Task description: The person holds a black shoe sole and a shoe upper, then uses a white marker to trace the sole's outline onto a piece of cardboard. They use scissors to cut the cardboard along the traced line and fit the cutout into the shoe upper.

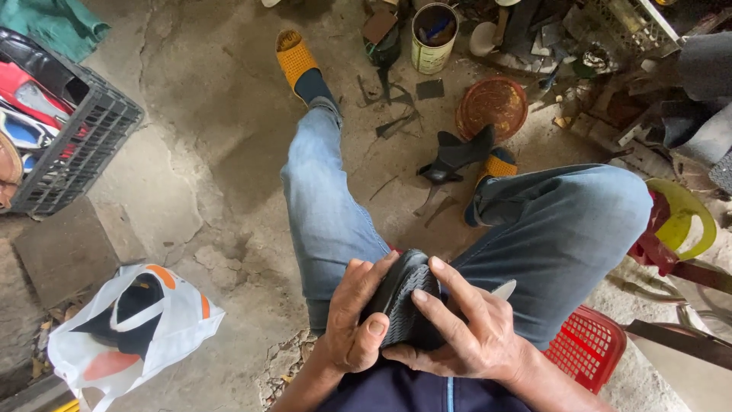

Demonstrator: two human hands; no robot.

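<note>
A black shoe sole (404,301) with a ribbed tread is clasped between both hands over the lap. The left hand (354,320) is wrapped around its left edge, thumb pressed on the tread; the right hand (465,328) is closed over its right side, fingers laid across the top. Blue jeans (335,214) are seen beneath, and a red plastic stool (591,343) under the seat. A white bag (133,324) lies on the concrete floor (213,114) to the left, a dark crate (76,145) near the floor's left edge, and a tin can (433,38) near its far edge.
</note>
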